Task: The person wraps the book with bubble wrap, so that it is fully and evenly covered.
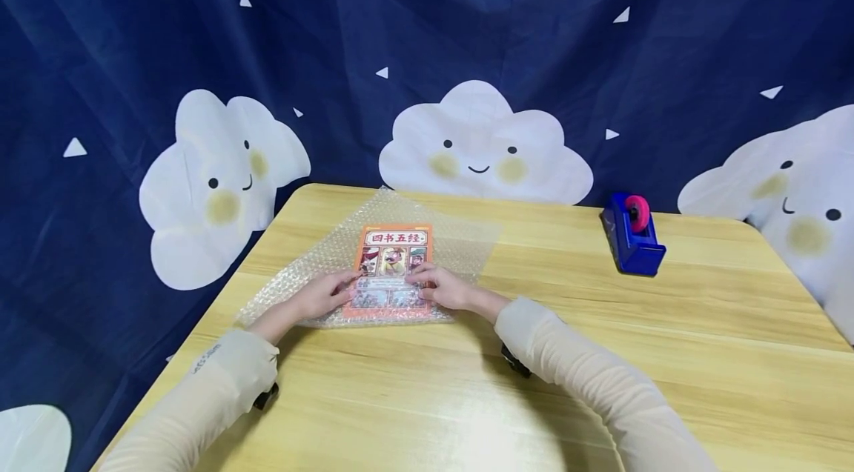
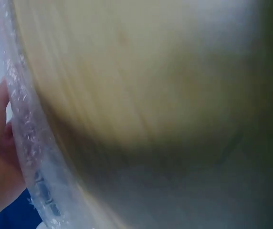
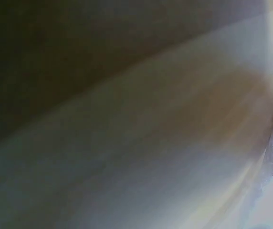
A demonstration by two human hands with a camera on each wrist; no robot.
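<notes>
Orange book (image 1: 394,259) lies on bubble wrap (image 1: 316,261) atop wooden table (image 1: 400,390), wrap flap over book's lower half. Left hand (image 1: 325,294) pinches wrap at book's left edge; right hand (image 1: 445,289) pinches it at right edge. Blue tape dispenser (image 1: 637,253) stands well right of book. Cloud-print curtain (image 1: 427,20) hangs beyond book.
</notes>
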